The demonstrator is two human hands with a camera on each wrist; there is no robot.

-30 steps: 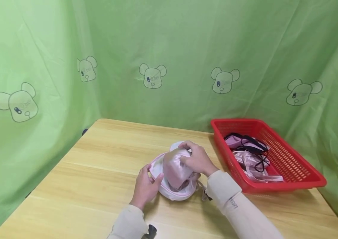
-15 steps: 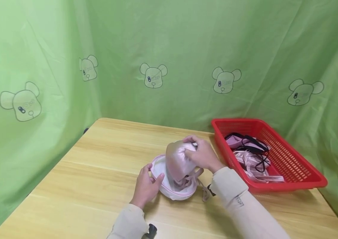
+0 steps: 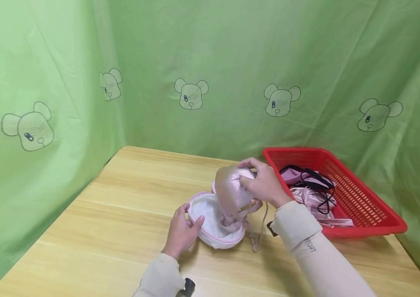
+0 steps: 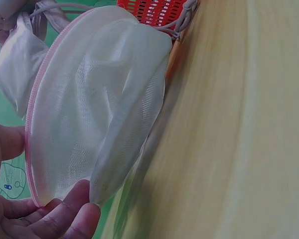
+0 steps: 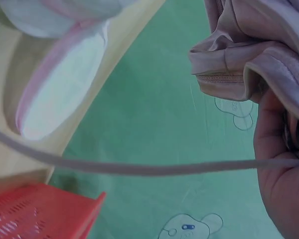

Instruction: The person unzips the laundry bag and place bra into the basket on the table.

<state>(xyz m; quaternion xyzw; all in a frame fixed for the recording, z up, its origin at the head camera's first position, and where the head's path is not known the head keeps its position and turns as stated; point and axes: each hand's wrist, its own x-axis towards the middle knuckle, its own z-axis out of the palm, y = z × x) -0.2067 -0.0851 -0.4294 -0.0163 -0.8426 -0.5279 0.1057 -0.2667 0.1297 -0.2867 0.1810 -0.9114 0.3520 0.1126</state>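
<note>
A pink satin bra (image 3: pixel 228 189) hangs from my right hand (image 3: pixel 263 183), with thumb and fingers gripping its cup fabric. It is raised over the far right side of a round white mesh laundry bag (image 3: pixel 218 244) with a pink zip edge. The bra's straps (image 3: pixel 256 243) trail over the bag's rim, some still inside it. My left hand (image 3: pixel 181 231) pinches the bag's near left edge; in the left wrist view the thumb (image 4: pixel 7 142) is at the zip and the fingers lie under the mesh. The bag's lid (image 5: pixel 65 84) is folded back in the right wrist view.
A red plastic basket (image 3: pixel 365 231) stands at the right of the wooden table (image 3: pixel 120 214). In it lie pink satin garments (image 3: pixel 304 196) and black straps (image 3: pixel 311 183). Green curtains (image 3: pixel 232 49) with printed bear faces rise behind the table and at its sides.
My right hand has lifted the bra up and to the right, from inside the bag to above it, drawing out its straps. My left hand has stayed on the bag's edge.
</note>
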